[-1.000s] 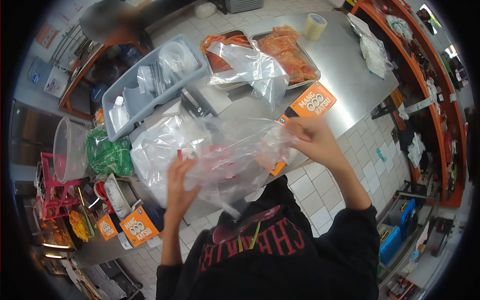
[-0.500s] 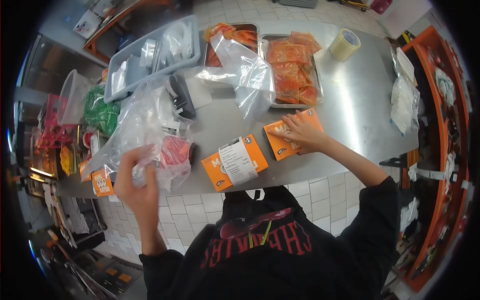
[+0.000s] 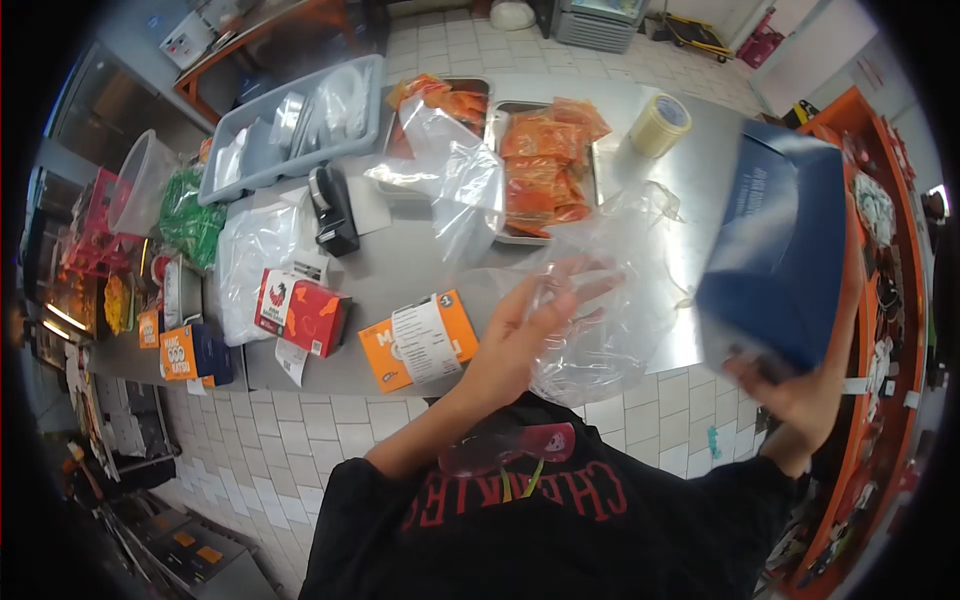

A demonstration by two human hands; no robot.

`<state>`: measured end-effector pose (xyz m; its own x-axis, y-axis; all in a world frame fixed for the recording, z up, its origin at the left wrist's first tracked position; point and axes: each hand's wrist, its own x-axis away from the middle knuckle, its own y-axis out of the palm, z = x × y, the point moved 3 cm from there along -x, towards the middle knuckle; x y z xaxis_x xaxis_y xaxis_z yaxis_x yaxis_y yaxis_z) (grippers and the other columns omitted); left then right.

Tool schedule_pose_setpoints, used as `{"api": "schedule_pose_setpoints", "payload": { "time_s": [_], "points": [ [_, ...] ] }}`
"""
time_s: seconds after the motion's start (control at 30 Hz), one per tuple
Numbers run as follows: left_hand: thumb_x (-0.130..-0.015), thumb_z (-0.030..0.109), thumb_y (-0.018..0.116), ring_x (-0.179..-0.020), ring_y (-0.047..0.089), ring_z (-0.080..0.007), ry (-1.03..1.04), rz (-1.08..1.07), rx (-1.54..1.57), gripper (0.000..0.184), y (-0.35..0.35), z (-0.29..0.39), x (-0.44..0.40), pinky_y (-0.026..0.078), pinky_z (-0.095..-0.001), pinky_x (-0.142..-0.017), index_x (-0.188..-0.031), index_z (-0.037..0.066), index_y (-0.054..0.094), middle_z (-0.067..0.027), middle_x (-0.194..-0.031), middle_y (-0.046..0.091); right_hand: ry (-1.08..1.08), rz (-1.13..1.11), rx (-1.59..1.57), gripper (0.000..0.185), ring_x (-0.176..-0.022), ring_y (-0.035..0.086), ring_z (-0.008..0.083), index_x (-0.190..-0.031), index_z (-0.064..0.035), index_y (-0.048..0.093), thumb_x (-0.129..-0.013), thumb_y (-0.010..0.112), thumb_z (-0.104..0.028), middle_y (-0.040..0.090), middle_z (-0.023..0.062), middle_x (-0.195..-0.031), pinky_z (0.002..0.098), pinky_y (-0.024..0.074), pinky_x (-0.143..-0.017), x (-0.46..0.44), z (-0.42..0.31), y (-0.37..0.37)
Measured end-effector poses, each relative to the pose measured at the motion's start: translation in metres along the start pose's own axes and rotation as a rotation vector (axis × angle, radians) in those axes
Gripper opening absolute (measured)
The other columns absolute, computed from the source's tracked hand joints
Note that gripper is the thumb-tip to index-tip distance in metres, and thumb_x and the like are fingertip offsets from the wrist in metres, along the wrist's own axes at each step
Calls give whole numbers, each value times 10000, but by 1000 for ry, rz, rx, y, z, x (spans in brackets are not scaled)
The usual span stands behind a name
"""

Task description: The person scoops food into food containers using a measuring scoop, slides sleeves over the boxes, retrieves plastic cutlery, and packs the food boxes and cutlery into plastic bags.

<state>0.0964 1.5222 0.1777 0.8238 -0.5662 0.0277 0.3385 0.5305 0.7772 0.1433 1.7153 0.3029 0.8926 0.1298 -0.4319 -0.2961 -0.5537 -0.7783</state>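
Observation:
My left hand (image 3: 528, 330) is in a thin clear plastic bag (image 3: 600, 345), its fingers partly seen through the film. The bag hangs in front of me over the table's near edge. To the right, my right hand (image 3: 800, 400) grips a dark blue box (image 3: 775, 250) from below, raised and tilted; its far side is hidden and the fingers are partly blurred. Left of my left hand lies an orange box (image 3: 375, 355) with a printed white receipt across it. Farther left stands a red and white box (image 3: 305, 310) with a paper slip under its front.
Metal trays of orange sealed packets (image 3: 545, 165) are at the back, beside a tape roll (image 3: 660, 125). A black tape dispenser (image 3: 335, 215), a stack of clear bags (image 3: 260, 250) and a grey-blue bin (image 3: 290, 130) occupy the left. An orange shelf (image 3: 880, 140) stands at right.
My left hand has moved right with the clear bag, uncovering the red box. My right hand has lifted the box off the table, toward the right, its dark blue side now showing.

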Motion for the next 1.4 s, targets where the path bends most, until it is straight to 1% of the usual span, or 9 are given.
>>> {"api": "schedule_pose_setpoints", "payload": {
  "time_s": [0.23, 0.33, 0.4, 0.53, 0.8, 0.93, 1.13, 1.3, 1.4],
  "points": [
    [-919, 310, 402, -1174, 403, -199, 18, 161, -581, 450, -119, -51, 17, 368, -312, -942, -1297, 77, 330, -93, -1269, 405, -407, -293, -57, 869, -1128, 328, 413, -1298, -265, 385, -526, 783, -298, 307, 261, -1203, 538, 290, -904, 41, 37, 192],
    [-904, 225, 439, -1169, 406, -208, -31, 259, 230, 364, -133, -41, 29, 377, -315, -928, -1237, 79, 415, -114, -1265, 400, -228, -636, 107, 913, -1110, 347, 392, -1332, -280, 321, -534, 765, -261, 347, 248, -1174, 522, 305, -878, 68, 65, 233],
    [-871, 132, 471, -1152, 421, -220, 56, 126, -1062, 282, -139, -48, 44, 376, -335, -932, -1143, 64, 497, -137, -1211, 452, -198, -645, 135, 959, -1102, 365, 384, -1354, -325, 265, -534, 762, -329, 342, 232, -1202, 467, 327, -820, 83, 72, 248],
    [-808, 40, 515, -991, 516, -300, 478, -354, -1053, 93, -24, -35, 35, 389, -360, -878, -890, 40, 559, -104, -1088, 550, -182, -564, 198, 742, -913, 426, 388, -1252, -106, 380, -624, 677, -366, 392, 234, -1093, 453, 363, -760, 117, 100, 280],
    [-900, 219, 460, -990, 523, -223, 313, 268, -801, 184, -56, -5, -10, 363, -341, -906, -884, 47, 522, -117, -1091, 539, 106, -531, 108, 614, -1031, 455, 371, -1229, -83, 414, -741, 598, -407, 436, 214, -1146, 425, 402, -815, 87, 64, 225],
    [-901, 217, 457, -1023, 516, -190, 402, 63, -580, 204, -63, 42, -8, 375, -317, -890, -866, 32, 536, -120, -1089, 569, 114, -1338, 264, 348, -600, 588, 288, -836, -26, 651, -857, 511, -343, 611, 142, -659, 327, 465, -571, 52, 68, 88],
    [-837, 253, 559, -985, 548, -203, 50, -223, -1009, 328, -114, 71, 45, 395, -302, -872, -1090, 44, 572, -100, -1023, 606, -46, -865, -84, 292, -788, 596, 302, -992, -40, 609, -744, 657, -186, 616, 152, -893, 344, 470, -664, 6, 3, 21],
    [-765, 257, 644, -968, 554, -265, -194, 755, -2067, 444, -241, -1, 92, 416, -355, -847, -1154, 92, 506, -103, -1022, 600, -142, -772, -298, 198, -774, 599, 250, -925, -26, 607, -755, 632, -123, 611, 109, -862, 300, 466, -646, -64, -8, 77],
    [-715, 150, 675, -968, 540, -276, 104, 792, -1444, 486, -247, 28, 88, 419, -347, -832, -1158, 103, 480, -114, -1034, 567, -221, -725, -443, 106, -692, 590, 233, -846, -32, 594, -779, 600, -114, 586, 86, -755, 301, 459, -616, -82, -13, 172]
  ]
}}
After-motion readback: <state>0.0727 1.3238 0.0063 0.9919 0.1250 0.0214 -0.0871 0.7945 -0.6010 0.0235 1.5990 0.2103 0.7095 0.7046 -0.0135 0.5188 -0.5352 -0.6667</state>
